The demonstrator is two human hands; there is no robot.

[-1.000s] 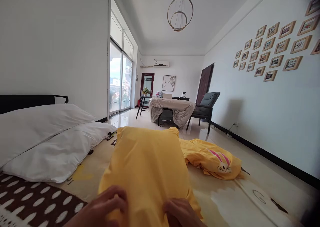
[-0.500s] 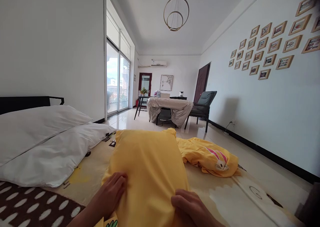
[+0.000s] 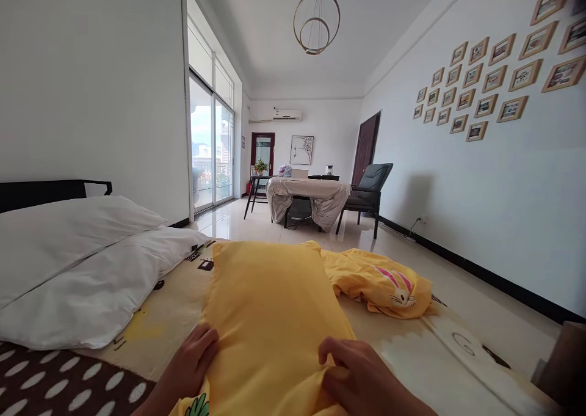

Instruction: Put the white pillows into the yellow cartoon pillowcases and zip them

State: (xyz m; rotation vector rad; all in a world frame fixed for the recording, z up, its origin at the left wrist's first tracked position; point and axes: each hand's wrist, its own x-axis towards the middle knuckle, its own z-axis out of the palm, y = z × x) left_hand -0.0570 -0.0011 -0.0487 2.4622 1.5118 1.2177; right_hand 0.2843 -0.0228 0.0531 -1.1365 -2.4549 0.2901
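White walls (image 3: pixel 101 92) all round this rm, w/ a beige printed spread (image 3: pixel 169 306) across the near end. Far left, a black headboard (image 3: pixel 41 195) stands agst the wall, & two white pillows (image 3: pixel 98 288) lie in front, overlapping. Nearer, a brown patch (image 3: pixel 68 380) w/ white ovals. Further back, a glass sliding door (image 3: pixel 224 147). Then the person's left hand (image 3: pixel 196 352): fingers bent, knuckles bunched agst the left edge of the yellow pillow (image 3: pixel 270 306); thumb's hidden, so can't tell if it's pinching cloth. Green leaf print (image 3: pixel 198 406) shows near that hand, at the bottom. Pillow lies on the spread btwn both hands, mid-view. Well behind it, across the floor, a draped tabletop (image 3: pixel 306 187). Right hand (image 3: pixel 354 367) is at the pillow's near right side, thumb & fingers pinching a fold of its cloth. Dark chair (image 3: pixel 370 187) stands by the tabletop's right end. Crumpled yellow cloth (image 3: pixel 366 278) w/ a rabbit face lies on the spread, by the pillow's far right corner. Far right, wood-framed pics (image 3: pixel 493 79) in rows on the wall.
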